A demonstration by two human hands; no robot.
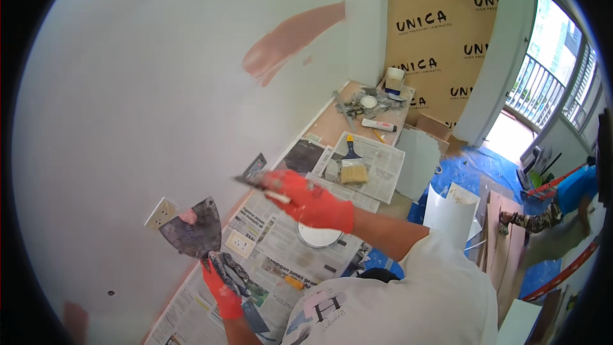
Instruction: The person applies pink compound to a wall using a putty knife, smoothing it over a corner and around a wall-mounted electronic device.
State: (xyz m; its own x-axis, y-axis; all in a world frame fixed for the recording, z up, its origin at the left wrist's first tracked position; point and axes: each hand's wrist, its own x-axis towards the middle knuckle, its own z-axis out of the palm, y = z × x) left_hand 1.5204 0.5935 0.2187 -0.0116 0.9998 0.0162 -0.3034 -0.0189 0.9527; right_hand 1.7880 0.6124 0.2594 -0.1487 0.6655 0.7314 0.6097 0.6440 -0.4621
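Above the wide scraper in our left hand, we have room along the wall. Left of the scraper, a white socket blocks us. Beyond our right hand, a brush lies in the way.

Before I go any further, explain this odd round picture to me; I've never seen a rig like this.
There is no machine, just someone working by hand. This single picture comes from the left of two wide fisheye cameras worn on the head, looking down; the lens bends straight edges. The red-gloved left hand holds a broad scraper with a dab of pink paste on its blade. The red-gloved right hand holds a flat-bladed tool, somewhat blurred. On the surface beside the pale wall lie newspaper, a wide brush and a white tube.
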